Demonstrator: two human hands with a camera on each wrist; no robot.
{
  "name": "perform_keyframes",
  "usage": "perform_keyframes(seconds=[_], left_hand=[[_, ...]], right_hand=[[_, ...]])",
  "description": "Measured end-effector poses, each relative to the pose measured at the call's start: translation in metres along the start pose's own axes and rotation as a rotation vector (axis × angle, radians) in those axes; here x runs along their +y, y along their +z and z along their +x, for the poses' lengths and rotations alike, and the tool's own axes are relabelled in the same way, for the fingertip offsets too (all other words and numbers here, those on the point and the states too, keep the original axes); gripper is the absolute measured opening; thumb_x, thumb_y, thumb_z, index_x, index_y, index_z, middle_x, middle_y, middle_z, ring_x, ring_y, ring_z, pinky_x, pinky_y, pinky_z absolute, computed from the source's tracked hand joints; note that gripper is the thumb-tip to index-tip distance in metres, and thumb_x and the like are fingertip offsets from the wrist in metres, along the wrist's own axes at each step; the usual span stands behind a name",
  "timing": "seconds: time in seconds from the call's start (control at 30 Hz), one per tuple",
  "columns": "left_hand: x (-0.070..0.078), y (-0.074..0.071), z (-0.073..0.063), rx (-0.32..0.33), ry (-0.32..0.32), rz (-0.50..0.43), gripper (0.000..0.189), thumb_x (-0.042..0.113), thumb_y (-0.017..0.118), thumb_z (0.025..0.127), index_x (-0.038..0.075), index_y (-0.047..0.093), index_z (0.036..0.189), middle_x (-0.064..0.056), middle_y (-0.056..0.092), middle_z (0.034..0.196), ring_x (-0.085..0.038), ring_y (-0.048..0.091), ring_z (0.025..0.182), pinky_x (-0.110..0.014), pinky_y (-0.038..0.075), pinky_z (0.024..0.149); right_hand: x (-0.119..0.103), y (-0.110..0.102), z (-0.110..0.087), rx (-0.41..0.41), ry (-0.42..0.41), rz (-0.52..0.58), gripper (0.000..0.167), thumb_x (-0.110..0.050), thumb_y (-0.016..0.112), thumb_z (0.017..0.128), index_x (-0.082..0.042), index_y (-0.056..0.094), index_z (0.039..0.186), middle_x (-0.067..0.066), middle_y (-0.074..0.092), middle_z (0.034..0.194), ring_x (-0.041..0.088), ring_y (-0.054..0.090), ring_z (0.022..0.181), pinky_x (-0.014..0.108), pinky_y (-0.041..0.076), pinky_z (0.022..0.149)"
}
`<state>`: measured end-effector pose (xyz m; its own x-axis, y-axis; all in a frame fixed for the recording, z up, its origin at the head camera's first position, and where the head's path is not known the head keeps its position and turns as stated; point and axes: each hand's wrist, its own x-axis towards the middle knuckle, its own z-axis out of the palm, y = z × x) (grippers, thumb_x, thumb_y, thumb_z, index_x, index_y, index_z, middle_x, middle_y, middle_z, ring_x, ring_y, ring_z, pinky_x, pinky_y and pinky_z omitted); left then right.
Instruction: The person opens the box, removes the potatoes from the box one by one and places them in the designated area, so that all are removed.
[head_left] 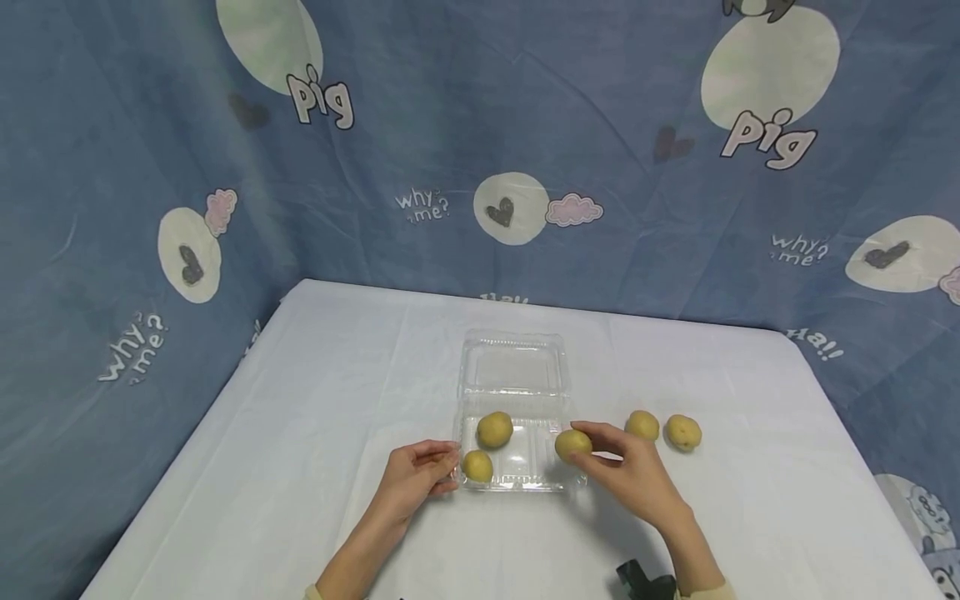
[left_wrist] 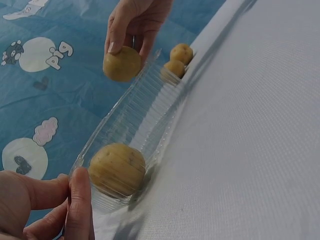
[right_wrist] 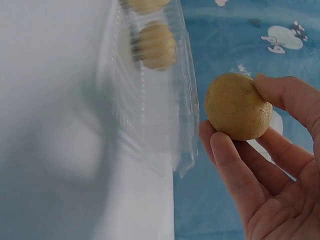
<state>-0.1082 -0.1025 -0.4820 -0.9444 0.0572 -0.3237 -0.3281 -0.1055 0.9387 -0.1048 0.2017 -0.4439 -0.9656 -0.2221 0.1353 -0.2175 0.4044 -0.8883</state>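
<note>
A clear plastic clamshell box (head_left: 534,454) lies with its lid (head_left: 513,367) folded back, away from the person. Inside its left half are two potatoes, a larger one (head_left: 495,429) and a smaller one (head_left: 477,467) nearer the front corner. My left hand (head_left: 420,477) pinches the box's left wall between thumb and fingers, as the left wrist view shows. Fingertips and thumb of my right hand (head_left: 633,473) grip another potato (right_wrist: 237,106), held up over the box's right edge. In the head view it overlaps that edge.
Two more potatoes, one (head_left: 642,426) partly behind the right hand and one (head_left: 683,432) farther right, rest on the white-covered table (head_left: 300,467). A dark object (head_left: 645,581) shows by the right wrist. A printed blue cloth (head_left: 420,142) hangs behind the table.
</note>
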Motion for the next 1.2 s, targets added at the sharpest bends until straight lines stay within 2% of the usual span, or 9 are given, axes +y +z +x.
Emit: perform_keyframes(seconds=[0.6,0.9,1.2], left_hand=[[0.000,0.000,0.000,0.002,0.003,-0.001,0.028,0.002,0.069,0.090,-0.012,0.062,0.113,-0.014,0.064,0.093,-0.015,0.061,0.076,-0.027,0.062,0.068],[0.000,0.000,-0.001,0.007,0.003,0.000,0.028,0.003,0.069,0.090,-0.012,0.063,0.114,-0.013,0.064,0.093,-0.016,0.061,0.076,-0.028,0.062,0.068],[-0.001,0.000,0.000,0.005,-0.001,-0.001,0.030,0.003,0.069,0.090,-0.012,0.062,0.115,-0.014,0.065,0.096,-0.016,0.062,0.076,-0.028,0.062,0.069]], right_hand=[[0.012,-0.016,-0.011,0.058,0.008,-0.048,0.038,-0.018,0.077,0.086,-0.003,0.067,0.120,0.004,0.068,0.113,0.018,0.065,0.101,0.024,0.058,0.083],[0.017,-0.022,-0.017,0.076,0.021,-0.072,0.038,-0.018,0.077,0.086,-0.003,0.067,0.119,0.005,0.068,0.114,0.015,0.065,0.100,0.028,0.059,0.084],[0.020,-0.028,-0.024,0.094,0.080,-0.118,0.040,-0.023,0.077,0.086,-0.006,0.067,0.121,0.003,0.069,0.113,0.020,0.067,0.100,0.025,0.058,0.081]])
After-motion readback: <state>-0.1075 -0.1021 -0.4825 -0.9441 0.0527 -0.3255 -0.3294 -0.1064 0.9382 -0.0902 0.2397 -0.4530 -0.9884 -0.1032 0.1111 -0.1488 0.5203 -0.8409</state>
